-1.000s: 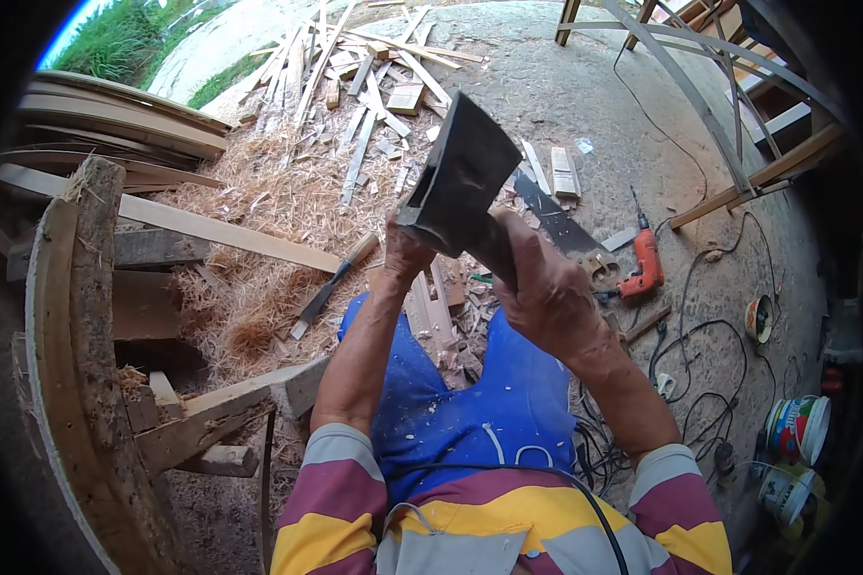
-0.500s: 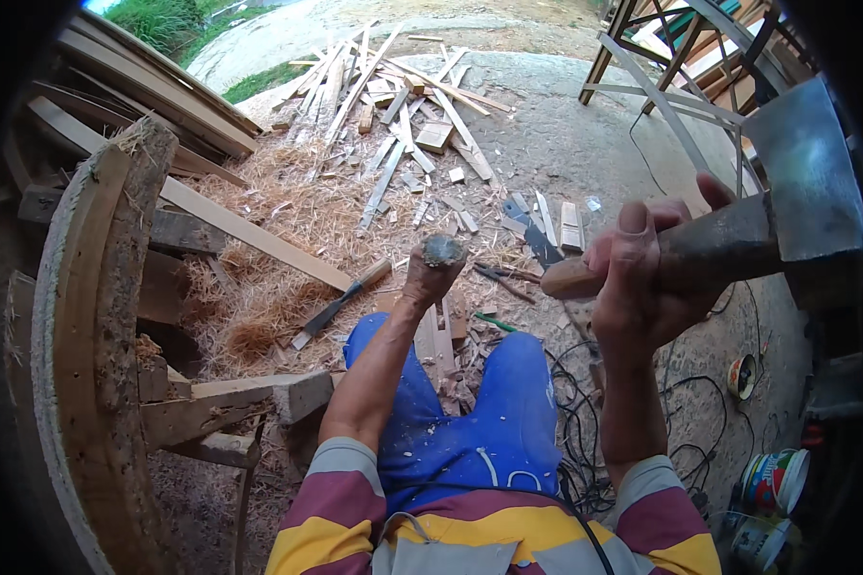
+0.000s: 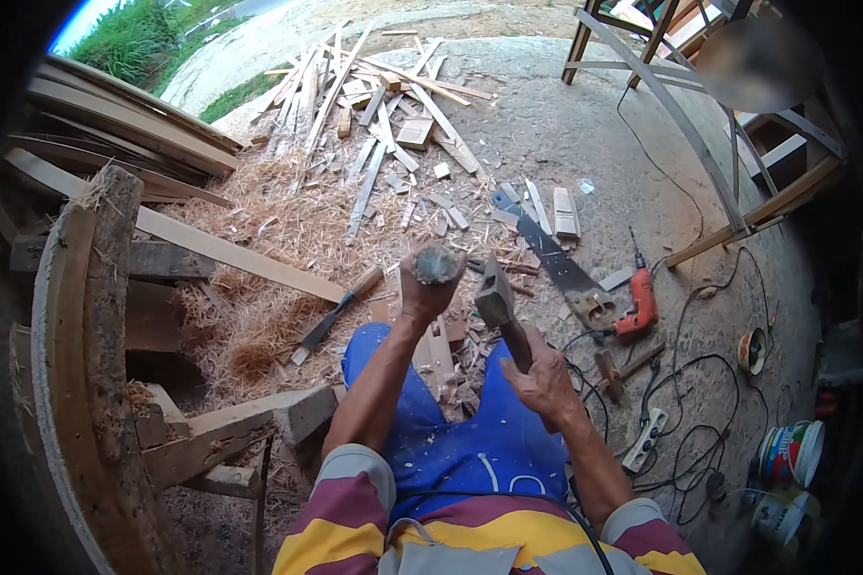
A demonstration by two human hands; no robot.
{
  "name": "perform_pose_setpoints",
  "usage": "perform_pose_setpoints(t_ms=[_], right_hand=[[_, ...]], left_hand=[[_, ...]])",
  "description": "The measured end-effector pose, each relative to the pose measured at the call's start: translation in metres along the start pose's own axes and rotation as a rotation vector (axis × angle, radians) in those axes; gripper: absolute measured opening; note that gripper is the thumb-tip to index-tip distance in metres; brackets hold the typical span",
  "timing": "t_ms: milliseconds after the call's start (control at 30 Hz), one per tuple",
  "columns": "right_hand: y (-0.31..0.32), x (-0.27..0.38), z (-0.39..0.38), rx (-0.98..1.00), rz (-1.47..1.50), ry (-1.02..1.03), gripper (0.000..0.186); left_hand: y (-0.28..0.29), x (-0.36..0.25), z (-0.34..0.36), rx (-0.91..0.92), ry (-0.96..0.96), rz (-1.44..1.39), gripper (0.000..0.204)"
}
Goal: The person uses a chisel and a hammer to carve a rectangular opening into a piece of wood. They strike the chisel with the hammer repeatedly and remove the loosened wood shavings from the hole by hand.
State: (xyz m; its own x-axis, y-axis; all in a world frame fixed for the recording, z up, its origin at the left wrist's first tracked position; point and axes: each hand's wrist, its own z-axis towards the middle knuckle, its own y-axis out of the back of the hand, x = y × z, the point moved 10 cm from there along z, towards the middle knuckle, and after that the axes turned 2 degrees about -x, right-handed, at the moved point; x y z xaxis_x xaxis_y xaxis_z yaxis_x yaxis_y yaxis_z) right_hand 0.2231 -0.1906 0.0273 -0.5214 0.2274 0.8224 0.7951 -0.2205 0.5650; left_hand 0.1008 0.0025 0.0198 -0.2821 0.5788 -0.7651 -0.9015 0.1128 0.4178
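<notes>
My left hand [image 3: 422, 294] grips an upright round piece [image 3: 437, 264], seen end-on with a worn grey top; the rest of it is hidden. Just to its right my right hand [image 3: 538, 377] is closed on the handle of a hatchet [image 3: 494, 297], whose dark metal head is beside that piece, a small gap apart. Both hands are over my blue-trousered lap. On the ground ahead lie a handsaw [image 3: 551, 259] and, farther right, an orange drill [image 3: 639, 305]. A wood-handled chisel [image 3: 316, 333] lies left of my left hand among shavings.
A rough curved timber frame [image 3: 101, 355] stands close at my left, with stacked boards [image 3: 129, 115] behind. Scrap wood [image 3: 374, 105] is heaped ahead. At my right are tangled cords, a power strip [image 3: 644, 439] and buckets [image 3: 791, 450]; a wooden trestle [image 3: 690, 153] stands beyond.
The hatchet went from above my left hand out to the right at half a second ago, then came back down to centre, its head now beside the piece in my left hand.
</notes>
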Motion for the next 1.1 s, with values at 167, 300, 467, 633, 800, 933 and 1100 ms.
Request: perform_pose_setpoints(t_ms=[167,300,467,633,800,933,1100], right_hand=[[0.017,-0.057,-0.025,-0.100,0.171,-0.151,0.046],[0.013,-0.059,-0.031,-0.174,0.443,-0.161,0.043],[0.027,-0.047,-0.029,-0.124,0.540,-0.228,0.046],[0.003,-0.057,-0.032,-0.041,0.599,-0.303,0.047],[-0.015,-0.061,-0.037,0.017,0.583,-0.348,0.050],[-0.021,-0.058,-0.035,0.030,0.581,-0.358,0.051],[-0.021,-0.056,-0.032,0.017,0.591,-0.368,0.051]], left_hand=[[0.089,-0.134,0.043,-0.383,-0.137,-0.101,0.033],[0.108,0.015,0.064,-0.422,0.308,-0.462,0.021],[0.064,-0.013,0.057,-0.106,-0.050,-0.025,0.030],[0.037,0.001,0.054,-0.151,0.181,-0.396,0.027],[0.026,0.038,0.042,-0.137,0.285,-0.486,0.023],[0.027,0.053,0.042,-0.217,0.278,-0.457,0.023],[0.023,0.035,0.048,-0.258,0.150,-0.320,0.020]])
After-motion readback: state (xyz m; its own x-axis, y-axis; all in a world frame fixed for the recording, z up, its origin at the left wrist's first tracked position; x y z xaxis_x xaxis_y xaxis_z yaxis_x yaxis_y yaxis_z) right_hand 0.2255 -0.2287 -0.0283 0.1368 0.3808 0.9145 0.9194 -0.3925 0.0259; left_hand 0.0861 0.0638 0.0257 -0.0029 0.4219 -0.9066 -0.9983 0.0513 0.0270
